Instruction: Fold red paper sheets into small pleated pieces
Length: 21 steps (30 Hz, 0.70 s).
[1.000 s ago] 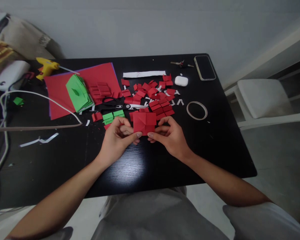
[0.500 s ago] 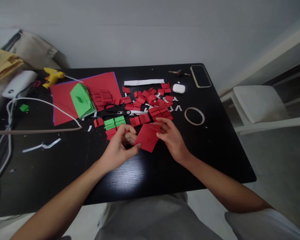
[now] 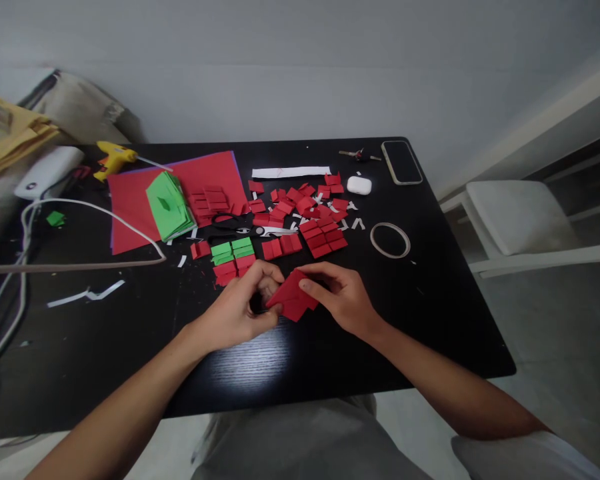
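Observation:
A piece of red paper (image 3: 291,300) with a fold in it is held between my two hands, above the front part of the black table. My left hand (image 3: 247,303) pinches its left corner between thumb and fingers. On the opposite side, my right hand (image 3: 337,293) grips the upper right edge, thumb on top. Just beyond lie folded red paper pieces (image 3: 323,238) and folded green pieces (image 3: 233,250). Black-handled scissors (image 3: 240,231) rest among the small red pieces, partly covered by them.
Red sheets (image 3: 130,200) carry a green paper stack (image 3: 169,207). A yellow glue gun (image 3: 114,159) and white cable (image 3: 105,213) occupy the left. Toward the right are a phone (image 3: 401,162), keys (image 3: 360,155), a white case (image 3: 359,185) and a ring (image 3: 390,241). A chair (image 3: 520,213) stands beyond the table.
The red paper, flat and spread before, is now folded over on itself. My right hand has come down and closer to my left, its thumb pressing on the paper. The view has shifted slightly.

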Tool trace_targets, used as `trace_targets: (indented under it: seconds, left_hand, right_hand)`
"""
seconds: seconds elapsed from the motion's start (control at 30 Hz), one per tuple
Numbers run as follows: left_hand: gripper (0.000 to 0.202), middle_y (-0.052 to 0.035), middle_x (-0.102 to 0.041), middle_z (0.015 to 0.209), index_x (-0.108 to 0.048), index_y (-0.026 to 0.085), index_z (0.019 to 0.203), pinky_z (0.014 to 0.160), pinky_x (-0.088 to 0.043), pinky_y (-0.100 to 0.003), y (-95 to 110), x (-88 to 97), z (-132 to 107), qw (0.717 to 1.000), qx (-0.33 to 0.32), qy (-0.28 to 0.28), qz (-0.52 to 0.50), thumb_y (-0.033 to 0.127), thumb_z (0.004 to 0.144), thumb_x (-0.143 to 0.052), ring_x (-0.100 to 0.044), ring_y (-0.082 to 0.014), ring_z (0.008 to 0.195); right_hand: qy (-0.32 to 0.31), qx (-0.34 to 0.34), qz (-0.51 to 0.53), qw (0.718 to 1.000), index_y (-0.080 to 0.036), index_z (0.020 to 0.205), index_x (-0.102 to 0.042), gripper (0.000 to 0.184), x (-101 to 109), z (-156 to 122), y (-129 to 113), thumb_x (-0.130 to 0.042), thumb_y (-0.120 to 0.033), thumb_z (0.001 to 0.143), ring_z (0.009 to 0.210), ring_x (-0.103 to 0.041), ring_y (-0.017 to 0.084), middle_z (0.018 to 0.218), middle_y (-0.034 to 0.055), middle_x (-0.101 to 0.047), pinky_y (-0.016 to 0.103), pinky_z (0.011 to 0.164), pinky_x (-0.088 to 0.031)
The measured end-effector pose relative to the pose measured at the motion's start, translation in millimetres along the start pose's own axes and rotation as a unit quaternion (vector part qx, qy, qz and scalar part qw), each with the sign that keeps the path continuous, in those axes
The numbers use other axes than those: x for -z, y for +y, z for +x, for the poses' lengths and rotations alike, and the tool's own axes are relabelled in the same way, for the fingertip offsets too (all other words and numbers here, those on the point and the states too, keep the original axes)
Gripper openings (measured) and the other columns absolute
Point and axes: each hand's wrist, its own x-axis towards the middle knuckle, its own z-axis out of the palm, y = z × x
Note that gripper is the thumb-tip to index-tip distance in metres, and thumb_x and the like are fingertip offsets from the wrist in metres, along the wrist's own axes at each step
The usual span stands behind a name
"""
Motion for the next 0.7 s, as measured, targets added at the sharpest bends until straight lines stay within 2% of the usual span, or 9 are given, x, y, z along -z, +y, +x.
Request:
trace_targets:
  seconds: [0.13, 0.23, 0.37, 0.43, 0.5, 0.6, 0.7]
  left_hand:
    - [0.025, 0.0014, -0.061, 0.088, -0.056, 0.023, 0.110, 0.070, -0.051, -0.026, -4.3, -2.6, 0.7, 0.996, -0.017, 0.087, -0.009, 0.017, 0.091, -0.070, -0.060, -0.0132, 0.076]
    - [0.021, 0.0010, -0.061, 0.094, -0.057, 0.023, 0.111, 0.072, -0.051, -0.025, -7.8, -8.0, 1.4, 0.987, -0.011, 0.151, -0.044, 0.022, 0.095, -0.071, -0.059, -0.0118, 0.077]
    - [0.027, 0.0031, -0.061, 0.087, -0.057, 0.024, 0.121, 0.070, -0.048, -0.022, -9.6, -14.3, 1.8, 0.984, 0.022, 0.161, -0.075, 0.025, 0.098, -0.070, -0.057, -0.0107, 0.075]
    - [0.028, 0.0063, -0.057, 0.077, -0.055, 0.025, 0.121, 0.065, -0.046, -0.021, -9.0, -15.3, 2.5, 0.981, 0.032, 0.165, -0.100, 0.024, 0.098, -0.071, -0.055, -0.0098, 0.068]
    - [0.022, 0.0079, -0.054, 0.072, -0.057, 0.024, 0.112, 0.061, -0.043, -0.019, -7.3, -14.5, 4.0, 0.976, 0.029, 0.179, -0.125, 0.024, 0.096, -0.072, -0.051, -0.0087, 0.062]
    - [0.013, 0.0055, -0.057, 0.072, -0.064, 0.020, 0.094, 0.060, -0.043, -0.019, -3.5, -10.7, 7.1, 0.974, 0.028, 0.188, -0.122, 0.025, 0.093, -0.076, -0.051, -0.0082, 0.062]
    - [0.013, 0.0024, -0.063, 0.074, -0.071, 0.018, 0.088, 0.061, -0.044, -0.021, -0.1, -6.6, 9.3, 0.974, 0.043, 0.195, -0.110, 0.028, 0.090, -0.079, -0.053, -0.0096, 0.064]
  right_hand:
    - [0.015, -0.021, 0.021, 0.999, -0.023, 0.094, -0.079, 0.022, -0.6, 1.6, -0.1, -0.087, -0.039, 0.081, 0.086, -0.077, 0.020, 0.091, 0.0019, -0.081, 0.035, 0.083, -0.062]
    - [0.024, -0.056, 0.033, 0.998, -0.022, 0.092, -0.075, 0.027, 0.4, 2.5, -2.9, -0.090, -0.038, 0.077, 0.079, -0.075, 0.018, 0.084, 0.0004, -0.078, 0.031, 0.076, -0.060]
    - [0.056, -0.089, 0.070, 0.992, -0.025, 0.098, -0.060, 0.040, -1.0, 1.9, -2.9, -0.092, -0.036, 0.075, 0.064, -0.069, 0.014, 0.076, -0.0038, -0.075, 0.026, 0.061, -0.054]
    - [0.067, -0.075, 0.073, 0.992, -0.026, 0.094, -0.056, 0.041, -1.9, 1.0, -1.4, -0.091, -0.036, 0.076, 0.060, -0.066, 0.013, 0.073, -0.0055, -0.071, 0.025, 0.057, -0.051]
    - [0.060, -0.034, 0.048, 0.996, -0.025, 0.088, -0.060, 0.029, -1.8, 0.2, -0.5, -0.087, -0.034, 0.080, 0.063, -0.066, 0.013, 0.073, -0.0046, -0.069, 0.026, 0.059, -0.051]
    - [0.018, 0.016, 0.004, 1.000, -0.024, 0.085, -0.073, 0.006, 1.0, 0.0, -2.1, -0.076, -0.027, 0.088, 0.076, -0.070, 0.015, 0.082, -0.0006, -0.073, 0.028, 0.070, -0.055]
    - [-0.022, 0.019, -0.013, 1.000, -0.024, 0.090, -0.079, 0.008, 5.5, 1.0, -6.2, -0.072, -0.022, 0.089, 0.082, -0.072, 0.016, 0.087, 0.0007, -0.077, 0.028, 0.076, -0.056]
